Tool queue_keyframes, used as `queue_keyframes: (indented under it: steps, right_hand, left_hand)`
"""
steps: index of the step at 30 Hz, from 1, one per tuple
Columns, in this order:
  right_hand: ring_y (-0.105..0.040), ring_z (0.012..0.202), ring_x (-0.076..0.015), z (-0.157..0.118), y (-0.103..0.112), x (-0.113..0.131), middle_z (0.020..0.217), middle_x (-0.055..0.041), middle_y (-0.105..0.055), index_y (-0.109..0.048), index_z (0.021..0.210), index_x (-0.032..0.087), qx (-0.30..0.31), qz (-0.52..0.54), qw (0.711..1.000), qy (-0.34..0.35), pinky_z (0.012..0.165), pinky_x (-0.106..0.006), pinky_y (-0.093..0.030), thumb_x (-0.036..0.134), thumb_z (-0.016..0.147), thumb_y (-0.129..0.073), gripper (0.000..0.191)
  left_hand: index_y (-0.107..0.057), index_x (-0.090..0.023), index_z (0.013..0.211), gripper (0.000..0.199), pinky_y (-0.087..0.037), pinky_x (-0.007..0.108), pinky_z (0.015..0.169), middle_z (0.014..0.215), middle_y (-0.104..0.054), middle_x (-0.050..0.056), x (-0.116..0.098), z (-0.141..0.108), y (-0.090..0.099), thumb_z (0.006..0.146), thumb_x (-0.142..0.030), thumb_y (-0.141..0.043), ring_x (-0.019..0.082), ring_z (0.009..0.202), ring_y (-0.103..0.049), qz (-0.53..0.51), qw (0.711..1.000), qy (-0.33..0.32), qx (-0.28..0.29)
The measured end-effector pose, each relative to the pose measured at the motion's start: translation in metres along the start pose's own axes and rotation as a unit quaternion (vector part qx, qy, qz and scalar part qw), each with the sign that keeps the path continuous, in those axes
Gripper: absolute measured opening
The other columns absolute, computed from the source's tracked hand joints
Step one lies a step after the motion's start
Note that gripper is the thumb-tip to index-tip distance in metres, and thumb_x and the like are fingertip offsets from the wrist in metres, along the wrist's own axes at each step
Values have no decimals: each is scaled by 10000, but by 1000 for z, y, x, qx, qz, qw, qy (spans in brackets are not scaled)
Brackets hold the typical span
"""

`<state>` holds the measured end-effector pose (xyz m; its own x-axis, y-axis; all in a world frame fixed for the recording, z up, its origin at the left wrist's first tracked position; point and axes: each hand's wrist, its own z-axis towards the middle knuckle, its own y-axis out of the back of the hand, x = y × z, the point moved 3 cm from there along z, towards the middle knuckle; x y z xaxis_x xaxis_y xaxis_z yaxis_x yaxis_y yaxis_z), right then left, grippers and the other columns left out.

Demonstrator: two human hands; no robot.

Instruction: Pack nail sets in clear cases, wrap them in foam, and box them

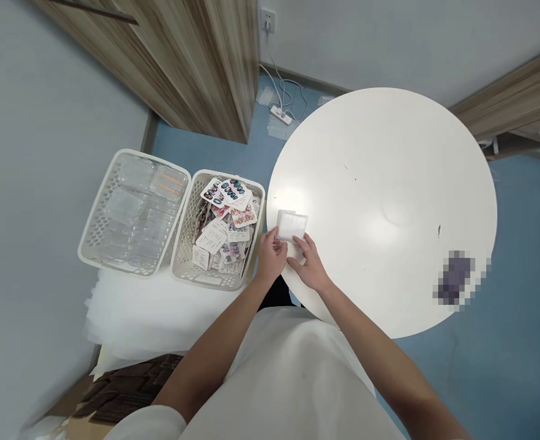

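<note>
A small, flat, whitish translucent packet point(292, 225) lies at the left edge of the round white table point(389, 153). My left hand point(272, 256) is at its lower left corner, fingers bent and closed around that edge. At the lower right corner, my right hand point(309, 264) touches the packet with its fingertips, its thumb and fingers apart. Left of the table, a white basket point(178, 269) holds cards of decorated press-on nails point(234, 190) and printed white cards point(213, 236).
Another white basket point(83, 247) with clear plastic boxes point(126, 206) stands farther left. White sheets point(137, 311) lie below the baskets. A pixelated dark object point(456, 278) is at the table's right edge. A power strip point(281, 115) rests on the blue floor.
</note>
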<state>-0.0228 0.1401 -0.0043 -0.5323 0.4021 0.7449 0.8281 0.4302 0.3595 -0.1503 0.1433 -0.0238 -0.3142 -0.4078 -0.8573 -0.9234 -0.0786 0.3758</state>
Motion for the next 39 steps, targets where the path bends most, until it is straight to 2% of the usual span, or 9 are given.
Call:
queue_keyframes:
  steps: [6,12,16,20,22,26,29,34,39]
  right_hand:
    - [-280,1275,-225,2,11,2,1419,-18,-166,-383,1264,344,20,32,999,-14,1004,-421,-329,384,733,-572,565]
    - [-505,1060,-182,-15,23,3,1464,-5,0,-253,1320,399,42,56,997,32,840,-376,-477,385,753,-554,642]
    - [-560,958,-165,-42,33,-8,1464,-39,-49,-222,1338,380,49,51,997,42,794,-375,-502,374,763,-535,655]
    - [-561,962,-172,-70,52,-33,1445,-51,-158,-254,1327,373,47,57,996,58,790,-379,-500,362,774,-514,611]
    - [-557,972,-174,-80,64,-47,1430,-49,-204,-273,1319,364,44,61,995,61,798,-376,-493,354,774,-511,595]
    - [-564,956,-166,-97,87,-68,1390,-60,-291,-290,1315,320,62,76,994,39,790,-348,-492,359,775,-495,580]
    - [-571,929,-170,-110,95,-75,1318,-81,-401,-301,1315,277,91,67,994,13,769,-340,-495,371,771,-491,584]
    - [-572,904,-153,-124,86,-70,1306,-63,-423,-348,1285,285,153,48,986,53,810,-348,-476,364,774,-493,537]
    - [-574,881,-144,-127,50,-52,1241,-71,-482,-385,1258,256,226,23,967,119,810,-348,-469,332,768,-505,510]
  left_hand:
    - [-405,-218,1245,471,-513,269,712,1095,-445,83,5,0,-4,785,-220,-506,128,834,-528,13,1000,-20,-10]
    - [-273,-233,1304,586,-487,285,754,1202,-365,103,8,-20,-7,777,-265,-526,144,930,-497,3,998,-47,-45]
    - [-313,-220,1272,545,-487,299,723,1192,-385,108,6,-54,-12,773,-282,-523,154,915,-508,25,998,-19,-59]
    - [-499,-208,1088,314,-483,293,709,1086,-498,79,6,-94,-27,788,-300,-492,167,910,-529,63,998,-2,-8]
    - [-533,-202,1031,264,-484,286,696,1037,-541,73,8,-114,-37,795,-310,-481,166,892,-546,70,997,14,11]
    - [-549,-199,1018,258,-485,279,679,963,-597,60,10,-154,-55,798,-316,-477,149,819,-571,64,997,37,2]
    - [-569,-207,991,245,-484,274,660,919,-615,47,5,-180,-61,790,-319,-486,146,787,-581,65,997,41,-13]
    - [-583,-208,975,253,-489,277,619,882,-628,51,-6,-211,-45,776,-339,-501,164,779,-590,63,992,56,-96]
    - [-578,-192,989,277,-494,285,646,875,-638,61,-6,-239,-13,774,-351,-509,169,779,-598,44,979,57,-189]
